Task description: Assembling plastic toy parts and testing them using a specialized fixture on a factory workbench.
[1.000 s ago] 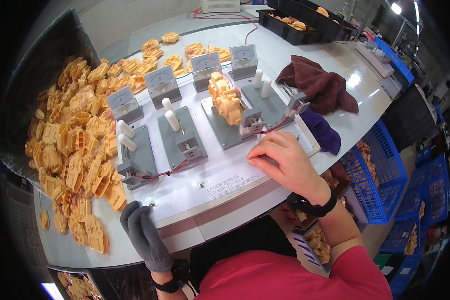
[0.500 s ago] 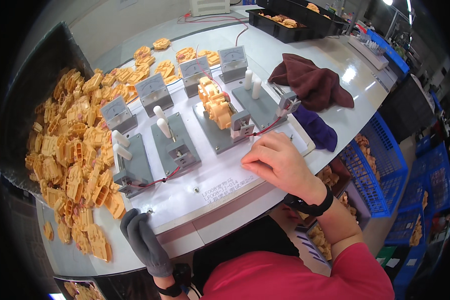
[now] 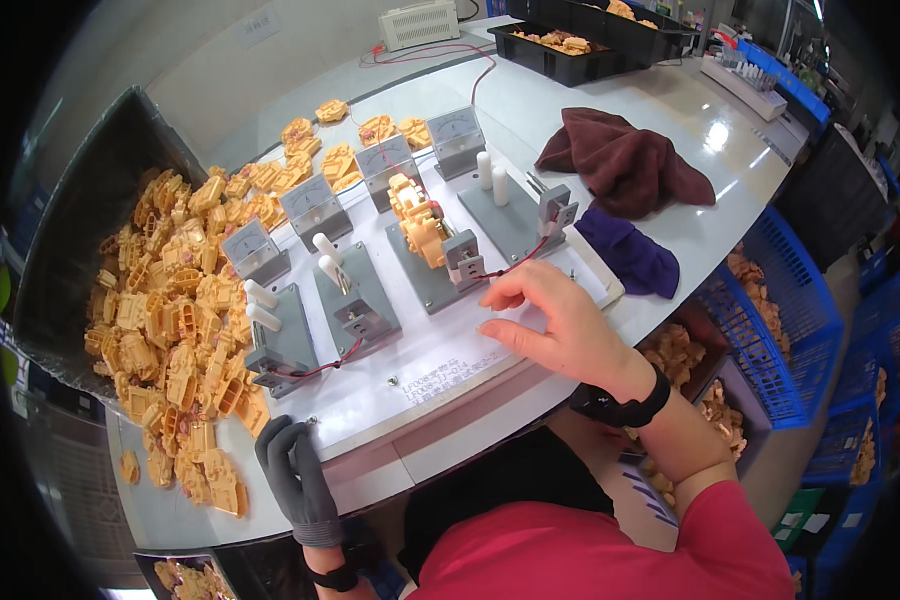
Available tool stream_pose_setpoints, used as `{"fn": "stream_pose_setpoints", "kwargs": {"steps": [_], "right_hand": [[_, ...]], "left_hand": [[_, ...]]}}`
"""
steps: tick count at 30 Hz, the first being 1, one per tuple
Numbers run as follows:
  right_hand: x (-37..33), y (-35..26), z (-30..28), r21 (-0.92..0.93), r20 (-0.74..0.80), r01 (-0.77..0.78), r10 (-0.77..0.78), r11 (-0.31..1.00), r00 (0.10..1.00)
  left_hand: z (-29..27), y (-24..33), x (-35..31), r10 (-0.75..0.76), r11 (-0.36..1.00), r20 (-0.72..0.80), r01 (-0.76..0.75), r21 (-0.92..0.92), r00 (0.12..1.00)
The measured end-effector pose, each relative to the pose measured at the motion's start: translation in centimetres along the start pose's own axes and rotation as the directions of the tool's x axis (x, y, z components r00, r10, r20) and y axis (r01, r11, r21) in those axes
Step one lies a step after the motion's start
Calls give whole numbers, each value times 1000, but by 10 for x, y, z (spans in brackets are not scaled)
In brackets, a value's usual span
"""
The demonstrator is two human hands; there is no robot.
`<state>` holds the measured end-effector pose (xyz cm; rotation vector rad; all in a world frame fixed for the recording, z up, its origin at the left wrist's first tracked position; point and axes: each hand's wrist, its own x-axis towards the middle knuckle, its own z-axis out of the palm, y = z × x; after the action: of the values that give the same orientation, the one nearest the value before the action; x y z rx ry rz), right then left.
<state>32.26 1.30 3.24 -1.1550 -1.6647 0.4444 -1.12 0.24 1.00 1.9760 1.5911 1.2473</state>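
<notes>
Head view shows the right hand (image 3: 562, 328) empty, thumb and fingers parted, best held clear of the orange part (image 3: 422, 236) on its grey fixture (image 3: 425, 289), gloved left hand (image 3: 300, 485) bunched beside the board (image 3: 365, 405).

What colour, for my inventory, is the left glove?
The glove is grey; the head view shows it.

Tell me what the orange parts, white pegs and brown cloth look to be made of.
Orange parts: probably moulded plastic, satin, judging by their even colour and thin ribbed walls.
White pegs: likely smooth plastic, evenly coloured and rounded; coated metal is possible.
Brown cloth: apparently matte textile, since it bunches in loose folds; fibre unclear.
</notes>
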Motion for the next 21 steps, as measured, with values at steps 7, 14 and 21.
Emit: {"fn": "stream_pose_setpoints", "kwargs": {"steps": [7, 14, 21], "right_hand": [[9, 1, -2, 289, -55, -124, 145, 949, 988], [10, -6, 3, 471, -56, -169, 220, 866, 974], [12, 3, 25, 522, -101, -152, 238, 839, 966]], "left_hand": [[-38, 62, 56, 234, 967, 35, -236, 96, 972], [-7, 158, 129, 569, 675, 505, -719, 164, 649], [30, 162, 165, 543, 594, 656, -792, 141, 524]]}}
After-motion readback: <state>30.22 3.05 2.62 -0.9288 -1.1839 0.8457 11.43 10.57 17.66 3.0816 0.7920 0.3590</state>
